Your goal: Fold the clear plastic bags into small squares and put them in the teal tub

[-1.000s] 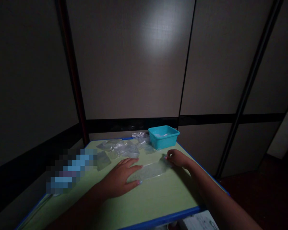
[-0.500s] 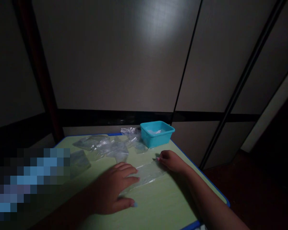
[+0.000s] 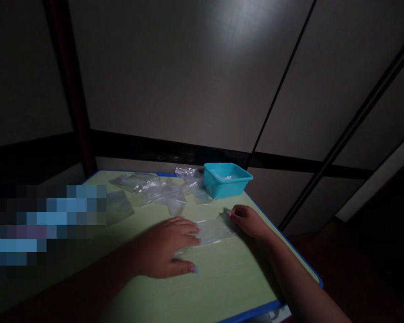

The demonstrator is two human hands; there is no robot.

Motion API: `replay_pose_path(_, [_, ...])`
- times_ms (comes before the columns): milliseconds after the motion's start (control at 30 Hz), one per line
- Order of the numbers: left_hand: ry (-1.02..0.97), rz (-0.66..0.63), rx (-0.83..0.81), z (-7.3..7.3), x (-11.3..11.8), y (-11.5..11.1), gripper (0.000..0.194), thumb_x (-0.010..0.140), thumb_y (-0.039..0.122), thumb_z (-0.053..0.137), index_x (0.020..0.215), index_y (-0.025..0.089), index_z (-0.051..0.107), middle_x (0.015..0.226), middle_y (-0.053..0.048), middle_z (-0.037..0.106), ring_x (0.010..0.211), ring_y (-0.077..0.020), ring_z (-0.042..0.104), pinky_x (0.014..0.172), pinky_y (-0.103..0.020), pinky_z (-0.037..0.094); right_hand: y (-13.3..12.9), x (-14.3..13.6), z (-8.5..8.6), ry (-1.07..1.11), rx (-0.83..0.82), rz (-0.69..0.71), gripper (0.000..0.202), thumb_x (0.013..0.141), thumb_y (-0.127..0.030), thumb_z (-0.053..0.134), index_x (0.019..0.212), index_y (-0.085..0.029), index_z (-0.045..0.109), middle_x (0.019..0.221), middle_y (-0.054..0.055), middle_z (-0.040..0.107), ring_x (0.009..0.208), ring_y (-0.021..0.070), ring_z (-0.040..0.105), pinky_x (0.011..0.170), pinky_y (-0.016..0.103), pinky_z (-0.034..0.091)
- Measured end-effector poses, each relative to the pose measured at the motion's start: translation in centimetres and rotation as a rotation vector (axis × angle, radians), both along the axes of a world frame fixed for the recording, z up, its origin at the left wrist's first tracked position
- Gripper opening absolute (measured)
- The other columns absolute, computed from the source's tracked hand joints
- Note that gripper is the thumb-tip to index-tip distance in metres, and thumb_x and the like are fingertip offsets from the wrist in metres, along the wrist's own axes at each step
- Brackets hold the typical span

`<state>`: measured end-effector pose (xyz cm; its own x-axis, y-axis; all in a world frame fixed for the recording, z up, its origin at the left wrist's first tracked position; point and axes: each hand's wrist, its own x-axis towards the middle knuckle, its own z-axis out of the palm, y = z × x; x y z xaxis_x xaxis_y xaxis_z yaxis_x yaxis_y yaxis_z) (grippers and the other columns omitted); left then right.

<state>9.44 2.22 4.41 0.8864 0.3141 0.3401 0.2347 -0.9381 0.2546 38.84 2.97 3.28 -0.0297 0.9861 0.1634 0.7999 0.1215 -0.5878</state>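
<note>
A clear plastic bag [image 3: 215, 231] lies flat on the light green table [image 3: 208, 282]. Spread over the bag's left end is my left hand [image 3: 168, 246], palm down with its fingers apart. At the bag's far right corner, my right hand [image 3: 247, 220] has thumb and fingertips pinched together on the edge of the plastic. Just beyond the right hand stands a turquoise basket [image 3: 227, 181] with some clear plastic inside it.
Several crumpled clear plastic bags [image 3: 158, 190] lie along the table's back part, up to the basket. Another flat bag [image 3: 119, 206] is at the left, beside a pixelated patch. A panelled cabinet [image 3: 175, 80] rises directly behind the table, which has a blue edge.
The view has tilted and shifted slightly. My left hand still rests on the bag and my right hand still pinches its corner, with little movement of either.
</note>
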Motion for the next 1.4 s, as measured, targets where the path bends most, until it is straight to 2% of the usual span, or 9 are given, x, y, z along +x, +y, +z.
replay_pose_path(267, [-0.004,0.013,0.014,-0.2,-0.1,0.0,0.049,0.079,0.051,0.052,0.12,0.024,0.054,0.12,-0.007,0.057,0.109,-0.0238,0.052,0.097,-0.039,0.035,-0.1,-0.4,0.2,-0.001,0.014,-0.013,0.03,0.077,-0.042,0.044,0.059,-0.018,0.044,0.052,-0.003,0.048,0.05,0.0106,0.041,0.049,0.023,0.029])
replay_pose_path(467, [0.012,0.045,-0.01,-0.1,-0.3,0.0,0.051,0.079,0.052,0.053,0.122,0.025,0.052,0.126,-0.007,0.054,0.114,-0.0244,0.049,0.098,-0.039,0.035,0.0,-0.3,-0.1,-0.035,0.037,-0.001,0.031,0.078,-0.044,0.044,0.06,-0.018,0.046,0.053,-0.003,0.046,0.052,0.0105,0.04,0.049,0.022,0.028])
replay_pose_path(633, [0.016,0.013,-0.024,-0.5,-0.3,0.2,0.05,0.08,0.051,0.052,0.123,0.026,0.051,0.129,-0.006,0.051,0.116,-0.0233,0.048,0.1,-0.039,0.033,-0.3,-0.4,0.3,-0.04,0.051,0.012,0.031,0.078,-0.044,0.044,0.062,-0.017,0.047,0.055,-0.003,0.048,0.053,0.0104,0.042,0.05,0.022,0.029])
replay_pose_path(767, [0.02,-0.003,-0.047,-0.9,-0.3,0.4,0.05,0.081,0.051,0.052,0.125,0.027,0.049,0.129,-0.005,0.051,0.118,-0.0221,0.046,0.102,-0.038,0.031,-0.4,-0.4,0.4,-0.009,0.06,-0.033,0.03,0.078,-0.043,0.045,0.061,-0.019,0.045,0.052,-0.003,0.049,0.049,0.0102,0.043,0.048,0.022,0.029])
replay_pose_path(967, [0.056,0.005,-0.047,-0.7,-0.3,0.4,0.047,0.083,0.05,0.049,0.125,0.028,0.049,0.126,-0.003,0.054,0.12,-0.022,0.045,0.103,-0.039,0.029,-0.4,-0.6,0.2,0.179,0.042,-0.042,0.033,0.076,-0.047,0.048,0.06,-0.019,0.043,0.05,-0.004,0.046,0.045,0.0089,0.04,0.045,0.021,0.029])
replay_pose_path(1100, [0.084,0.019,-0.035,-0.6,-0.2,0.3,0.046,0.084,0.049,0.048,0.125,0.029,0.048,0.127,-0.003,0.053,0.121,-0.0221,0.044,0.103,-0.041,0.029,-0.4,-1.3,0.5,0.476,-0.013,-0.01,0.036,0.072,-0.05,0.053,0.058,-0.02,0.038,0.048,-0.006,0.04,0.042,0.0075,0.035,0.042,0.021,0.027])
replay_pose_path(1200, [0.083,0.022,-0.006,-0.6,-0.1,0.3,0.046,0.083,0.046,0.049,0.126,0.028,0.048,0.129,-0.004,0.051,0.12,-0.0222,0.045,0.103,-0.04,0.029,-0.2,-1.9,0.9,0.666,-0.07,-0.02,0.035,0.069,-0.047,0.055,0.056,-0.02,0.037,0.046,-0.006,0.037,0.039,0.0066,0.031,0.039,0.021,0.023])
replay_pose_path(1400, [0.078,0.066,0.051,-0.8,0.0,0.1,0.044,0.082,0.042,0.051,0.124,0.028,0.051,0.135,-0.005,0.044,0.122,-0.0258,0.041,0.102,-0.041,0.032,0.9,-2.8,2.9,0.713,-0.186,-0.061,0.025,0.065,-0.037,0.055,0.056,-0.019,0.039,0.046,-0.006,0.037,0.038,0.0059,0.031,0.038,0.021,0.019])
